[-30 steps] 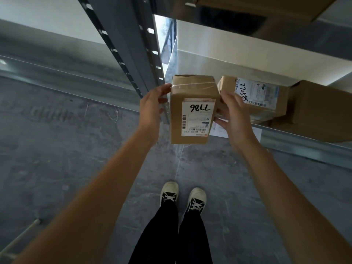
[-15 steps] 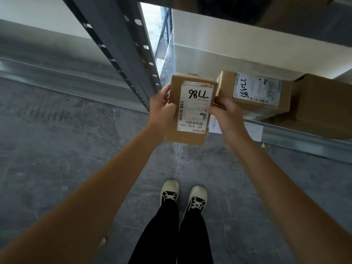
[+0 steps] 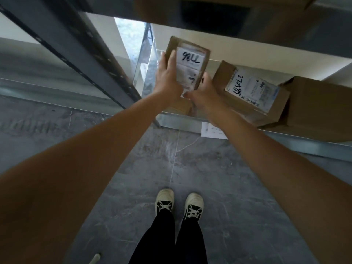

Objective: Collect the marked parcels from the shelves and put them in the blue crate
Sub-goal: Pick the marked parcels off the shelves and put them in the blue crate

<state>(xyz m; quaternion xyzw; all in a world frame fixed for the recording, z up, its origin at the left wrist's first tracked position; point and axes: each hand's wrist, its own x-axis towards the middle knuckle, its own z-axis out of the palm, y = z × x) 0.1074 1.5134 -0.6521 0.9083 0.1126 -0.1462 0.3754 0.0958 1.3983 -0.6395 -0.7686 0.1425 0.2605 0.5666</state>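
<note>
I hold a small cardboard parcel (image 3: 190,60) with a white label handwritten in black marker, tilted with its top leaning away over the low shelf. My left hand (image 3: 167,79) grips its left side, thumb across the label's edge. My right hand (image 3: 203,94) grips its lower right corner. A second labelled parcel (image 3: 249,92), also marked in black, lies on the shelf just to the right. No blue crate is in view.
A larger plain cardboard box (image 3: 322,109) sits at the far right of the shelf. The grey shelf upright (image 3: 80,52) slants down on the left. An upper shelf with a box (image 3: 219,8) hangs overhead. A paper tag (image 3: 211,130) is on the shelf's front rail (image 3: 304,145). My shoes stand on the grey floor.
Both hands have carried the parcel up and away toward the shelf, tilting it back. The view has shifted, so the shelf and boxes appear lower and closer.
</note>
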